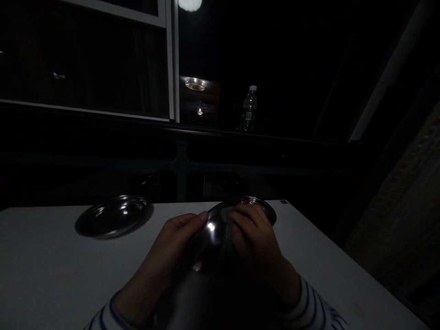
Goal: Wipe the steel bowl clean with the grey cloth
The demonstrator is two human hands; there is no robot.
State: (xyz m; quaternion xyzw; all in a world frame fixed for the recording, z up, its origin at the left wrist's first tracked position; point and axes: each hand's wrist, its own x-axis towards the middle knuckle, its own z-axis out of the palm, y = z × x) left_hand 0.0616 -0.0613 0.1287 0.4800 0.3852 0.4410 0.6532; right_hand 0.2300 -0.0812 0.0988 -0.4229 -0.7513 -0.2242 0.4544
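A shiny metal bowl [212, 233] is held up near me above the front of the table, its rounded side catching the light. My left hand [173, 243] grips its left edge, with the thumb on the outer face. Bent fingers of my right hand [259, 233] press on the bowl's right side; whether something thin lies under them is too dark to tell. Just behind, partly covered by my right hand, a second metal dish [271, 214] sits on the table. Another wide metal bowl [113, 217] rests to the left, its inside facing up.
The white table [44, 261] spans the lower view, with its far edge just past the dishes. A clear plastic bottle [249, 110] with a white cap stands on the dark window ledge. A white window frame [173, 64] rises behind; patterned fabric [405, 206] hangs at right.
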